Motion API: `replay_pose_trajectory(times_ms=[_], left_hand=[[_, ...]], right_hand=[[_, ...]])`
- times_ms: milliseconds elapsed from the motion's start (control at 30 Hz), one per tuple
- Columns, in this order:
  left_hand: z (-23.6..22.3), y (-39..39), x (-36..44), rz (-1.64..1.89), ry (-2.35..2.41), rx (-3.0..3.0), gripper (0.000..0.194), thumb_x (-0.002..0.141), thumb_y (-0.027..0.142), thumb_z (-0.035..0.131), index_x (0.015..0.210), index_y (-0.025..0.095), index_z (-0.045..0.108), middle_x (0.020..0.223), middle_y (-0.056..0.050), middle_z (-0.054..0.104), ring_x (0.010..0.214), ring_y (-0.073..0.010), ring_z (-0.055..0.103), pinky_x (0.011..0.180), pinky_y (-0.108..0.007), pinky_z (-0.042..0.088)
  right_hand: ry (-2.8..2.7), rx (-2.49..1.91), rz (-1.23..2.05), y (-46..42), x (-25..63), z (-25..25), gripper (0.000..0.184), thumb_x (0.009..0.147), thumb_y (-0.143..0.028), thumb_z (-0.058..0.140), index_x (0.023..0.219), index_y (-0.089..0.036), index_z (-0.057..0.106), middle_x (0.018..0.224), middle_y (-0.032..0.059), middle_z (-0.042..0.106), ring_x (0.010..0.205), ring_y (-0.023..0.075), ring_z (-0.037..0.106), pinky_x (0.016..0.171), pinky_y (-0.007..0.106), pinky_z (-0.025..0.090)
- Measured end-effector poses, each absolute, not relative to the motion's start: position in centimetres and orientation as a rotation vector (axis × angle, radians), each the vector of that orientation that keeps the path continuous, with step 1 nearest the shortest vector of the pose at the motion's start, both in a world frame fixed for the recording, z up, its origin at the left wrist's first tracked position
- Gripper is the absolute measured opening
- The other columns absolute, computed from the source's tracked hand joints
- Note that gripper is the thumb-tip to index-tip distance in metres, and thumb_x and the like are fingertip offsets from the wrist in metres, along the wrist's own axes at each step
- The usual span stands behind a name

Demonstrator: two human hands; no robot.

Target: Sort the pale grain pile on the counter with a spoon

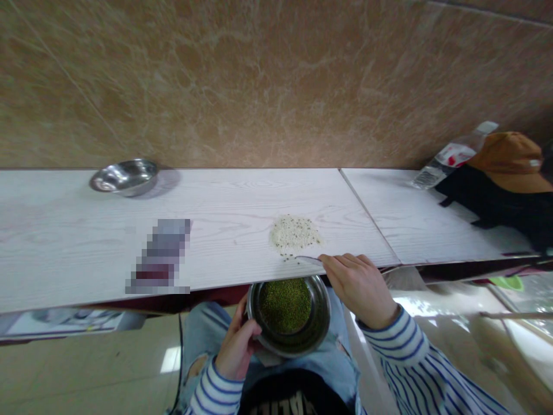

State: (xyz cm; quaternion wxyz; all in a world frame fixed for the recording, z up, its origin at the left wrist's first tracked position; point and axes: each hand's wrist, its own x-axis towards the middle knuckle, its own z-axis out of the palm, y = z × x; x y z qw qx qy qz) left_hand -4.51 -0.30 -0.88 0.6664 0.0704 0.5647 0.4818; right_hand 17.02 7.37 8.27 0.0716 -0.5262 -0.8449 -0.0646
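Note:
My left hand grips the rim of a metal bowl at its left side, over my lap and just below the table's front edge. Green beans, small like mung beans, cover the bowl's bottom. A thin metal utensil, perhaps a spoon or knife, sticks out from my right hand, which is closed round its handle above the table's edge. The utensil's tip touches or hovers by a few scattered green beans. Just beyond lies a flat pile of white grains, like rice, with green beans mixed in.
A second metal bowl stands at the back left by the wall. A blurred-out flat object lies on the white table. At the right are a leaning plastic bottle, an orange-brown cap and a black bag or cloth.

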Motion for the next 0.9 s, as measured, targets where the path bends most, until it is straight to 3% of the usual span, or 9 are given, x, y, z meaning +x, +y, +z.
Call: replay_pose_trajectory(times_ms=[900], left_hand=[[-1.1, -0.3, -4.8, 1.097, 1.27, 0.119, 0.085, 0.051, 0.01, 0.053, 0.132, 0.031, 0.041, 0.096, 0.0, 0.059, 0.065, -0.0139, 0.048, 0.05, -0.026, 0.04]], right_hand=[[-2.586, -1.522, -0.186, 7.6, 15.7, 8.3, 0.022, 0.088, -0.019, 0.044, 0.105, -0.022, 0.058, 0.079, 0.0018, 0.067, 0.078, 0.0147, 0.057, 0.067, 0.03, 0.03]])
